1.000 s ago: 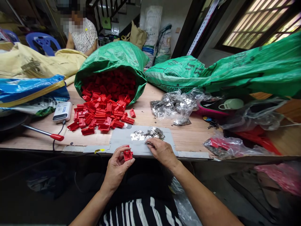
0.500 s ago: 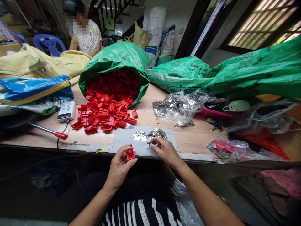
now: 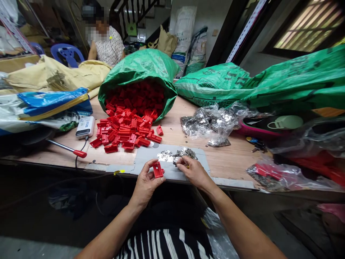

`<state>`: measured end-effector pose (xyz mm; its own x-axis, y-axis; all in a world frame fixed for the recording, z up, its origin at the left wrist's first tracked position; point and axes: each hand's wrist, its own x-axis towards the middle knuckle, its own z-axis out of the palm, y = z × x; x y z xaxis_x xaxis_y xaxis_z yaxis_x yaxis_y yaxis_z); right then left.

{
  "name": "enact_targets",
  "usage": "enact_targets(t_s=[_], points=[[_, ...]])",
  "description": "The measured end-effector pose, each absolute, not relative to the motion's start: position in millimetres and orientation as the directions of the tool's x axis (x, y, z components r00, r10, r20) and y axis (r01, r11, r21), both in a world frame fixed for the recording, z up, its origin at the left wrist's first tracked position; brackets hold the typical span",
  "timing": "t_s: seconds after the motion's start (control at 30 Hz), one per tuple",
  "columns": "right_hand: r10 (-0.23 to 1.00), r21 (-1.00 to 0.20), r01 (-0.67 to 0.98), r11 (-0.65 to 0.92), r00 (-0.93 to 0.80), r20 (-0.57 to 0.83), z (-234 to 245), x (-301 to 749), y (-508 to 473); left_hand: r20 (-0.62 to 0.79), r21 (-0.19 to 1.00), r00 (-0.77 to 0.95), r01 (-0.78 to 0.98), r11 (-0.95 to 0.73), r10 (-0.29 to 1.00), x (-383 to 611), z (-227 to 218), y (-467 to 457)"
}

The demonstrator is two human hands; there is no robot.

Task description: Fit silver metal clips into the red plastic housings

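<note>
Between the thumb and fingers of my left hand (image 3: 147,183) is a red plastic housing (image 3: 157,169), its hollow side facing me. My right hand (image 3: 194,173) pinches a small metal piece (image 3: 175,163) at its fingertips, just right of the housing and apart from it. Beyond both hands, small silvery metal pieces (image 3: 165,155) lie in a loose heap on a grey mat (image 3: 142,158). A pile of red plastic housings (image 3: 121,135) spills onto the table from the mouth of a green woven sack (image 3: 145,64).
Clear bags of metal pieces (image 3: 212,124) lie right of the heap, with another bag (image 3: 272,174) near the front edge. A white power bank (image 3: 85,127) and a red-tipped lever (image 3: 80,154) are on the left. A person (image 3: 107,43) sits across the table.
My left hand has turned the red housing so its hollow side shows more fully. My right hand keeps its pinch near the heap. The whole view has shifted slightly.
</note>
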<state>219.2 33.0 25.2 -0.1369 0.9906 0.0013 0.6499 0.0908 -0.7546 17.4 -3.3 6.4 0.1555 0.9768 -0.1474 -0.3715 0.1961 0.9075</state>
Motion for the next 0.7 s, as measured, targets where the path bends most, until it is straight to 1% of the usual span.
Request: enact_targets(t_s=[0.1,0.2,0.27,0.37,0.47,0.57,0.63,0.7], points=[[0.987,-0.71,0.693,0.127,-0.158,0.023,24.6,217.7,32.2,-0.136,0.916,0.139,-0.361,0.178,0.981,19.1,7.3,-0.4],[0.989,-0.746,0.655,0.121,-0.142,0.036,22.9,215.5,33.7,-0.152,0.915,0.159,-0.351,0.2,0.976,20.4,8.0,1.6],[0.989,-0.824,0.559,0.091,-0.15,0.007,23.5,213.7,35.8,-0.162,0.914,0.183,-0.342,0.217,0.97,21.6,8.8,3.5],[0.978,-0.943,0.33,-0.036,-0.181,-0.101,29.2,210.7,38.4,-0.137,0.932,0.214,-0.302,0.199,0.967,25.2,10.9,9.1],[0.963,-0.977,0.165,-0.138,-0.21,-0.171,36.5,207.7,38.7,-0.072,0.978,0.187,-0.18,0.106,0.98,32.3,12.2,17.4],[0.964,-0.983,0.107,-0.15,-0.205,-0.169,38.4,204.9,37.9,0.014,0.999,0.124,-0.04,-0.009,0.992,41.4,10.9,25.2],[0.968,-0.985,0.092,-0.144,-0.194,-0.16,36.5,203.5,37.7,0.062,0.998,0.092,0.002,-0.062,0.994,46.6,9.2,28.5],[0.968,-0.987,0.072,-0.147,-0.194,-0.158,34.4,202.6,37.9,0.079,0.997,0.066,0.011,-0.08,0.995,50.0,7.8,30.1]])
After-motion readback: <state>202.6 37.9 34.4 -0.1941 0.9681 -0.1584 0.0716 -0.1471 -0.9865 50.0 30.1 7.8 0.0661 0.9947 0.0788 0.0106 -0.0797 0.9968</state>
